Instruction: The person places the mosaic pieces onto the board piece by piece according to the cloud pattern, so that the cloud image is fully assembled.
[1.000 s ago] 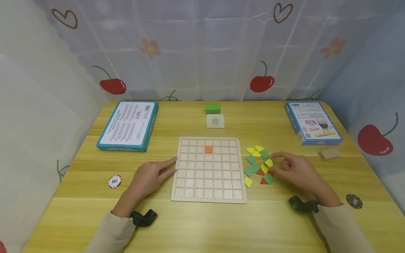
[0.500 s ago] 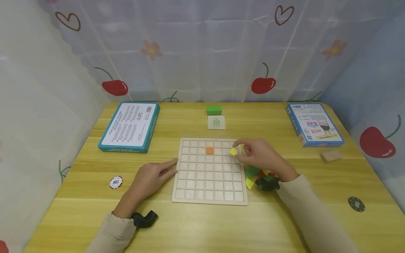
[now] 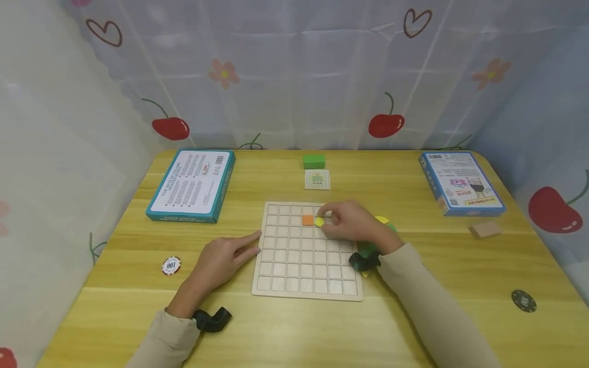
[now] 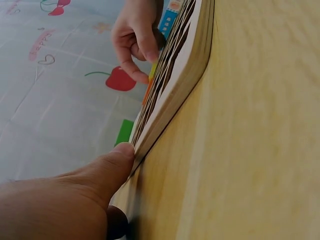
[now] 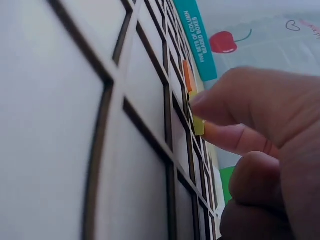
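One yellow piece beside orange tile

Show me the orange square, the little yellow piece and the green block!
orange square tile (image 3: 307, 220), head view, its middle.
small yellow piece (image 3: 319, 222), head view, its visible edge.
green rectangular block (image 3: 314, 161), head view, its top face.

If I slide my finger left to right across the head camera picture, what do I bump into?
White chip → teal box → left hand → orange tile → yellow piece → right hand → blue box → black chip.
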A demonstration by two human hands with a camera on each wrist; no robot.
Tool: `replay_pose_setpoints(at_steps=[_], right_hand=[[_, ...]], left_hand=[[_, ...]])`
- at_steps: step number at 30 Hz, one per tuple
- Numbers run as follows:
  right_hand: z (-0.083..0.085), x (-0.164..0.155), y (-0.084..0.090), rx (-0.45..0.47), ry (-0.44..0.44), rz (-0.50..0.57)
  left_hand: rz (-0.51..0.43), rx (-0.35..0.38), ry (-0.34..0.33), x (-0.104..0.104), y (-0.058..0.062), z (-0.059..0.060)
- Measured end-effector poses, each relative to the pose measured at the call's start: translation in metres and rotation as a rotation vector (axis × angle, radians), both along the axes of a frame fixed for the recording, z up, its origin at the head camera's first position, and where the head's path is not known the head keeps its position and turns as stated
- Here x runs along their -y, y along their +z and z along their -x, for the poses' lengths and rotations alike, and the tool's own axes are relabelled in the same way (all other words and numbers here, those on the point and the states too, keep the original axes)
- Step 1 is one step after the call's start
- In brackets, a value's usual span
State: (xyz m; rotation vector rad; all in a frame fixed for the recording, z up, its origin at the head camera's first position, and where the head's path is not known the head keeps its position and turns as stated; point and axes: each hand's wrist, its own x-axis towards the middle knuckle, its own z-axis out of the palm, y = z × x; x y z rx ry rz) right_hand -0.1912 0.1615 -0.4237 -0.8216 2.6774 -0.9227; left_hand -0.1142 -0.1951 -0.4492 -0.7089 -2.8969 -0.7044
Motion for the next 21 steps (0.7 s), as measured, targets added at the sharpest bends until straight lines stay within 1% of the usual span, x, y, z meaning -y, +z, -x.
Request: replay_pose_setpoints(at_steps=[4, 11, 18, 21], right_hand=[[-0.0001, -0.0021, -0.0044, 0.021, 0.003, 0.024], [-0.0019, -0.0015, -0.0066, -0.004, -0.012, 0.029], [-0.0038, 0.0012, -0.0074, 0.031, -0.071, 0.03], [-0.0048, 0.0012, -0.0077, 0.038, -0.081, 0.028]], left_hand=[[-0.003, -0.009, 0.001, -0.0013, -0.0007, 0.0001], [-0.005, -0.006, 0.006, -0.0015, 0.0004, -0.0001], [-0.005, 0.002, 0.013, -0.0007, 0.0001, -0.0004], [-0.007, 0.007, 0.013, -0.0008, -0.0007, -0.0003]])
